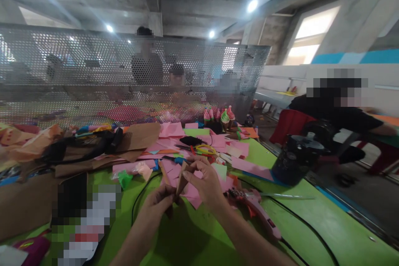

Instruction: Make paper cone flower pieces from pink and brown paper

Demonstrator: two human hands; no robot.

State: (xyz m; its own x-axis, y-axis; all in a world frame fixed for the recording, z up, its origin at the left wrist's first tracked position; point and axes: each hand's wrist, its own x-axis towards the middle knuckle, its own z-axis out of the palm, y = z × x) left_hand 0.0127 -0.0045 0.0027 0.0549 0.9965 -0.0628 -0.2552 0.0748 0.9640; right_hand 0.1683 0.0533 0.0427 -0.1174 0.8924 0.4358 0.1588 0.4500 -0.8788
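Over the green table (187, 245), both hands are on a small folded piece of brown paper (182, 179), narrow towards its lower end. My left hand (159, 200) pinches it low down. Higher up, the fingers of my right hand (203, 178) are closed on its upper edge. A second brown strip (163, 172) shows by my left fingertips; whether it joins the first piece I cannot tell. Pink paper pieces (195, 200) lie just behind and under my hands. To the right of my right wrist rests a pink hot glue gun (263, 213) with a clear glue stick.
Finished paper ice cream cones (226, 117) stand at the back by a perforated metal screen (93, 79). Scissors (202, 149), brown paper sheets (140, 139) and scraps crowd the far side. A black container (288, 162) stands right. A black cable crosses the right side. People sit nearby.
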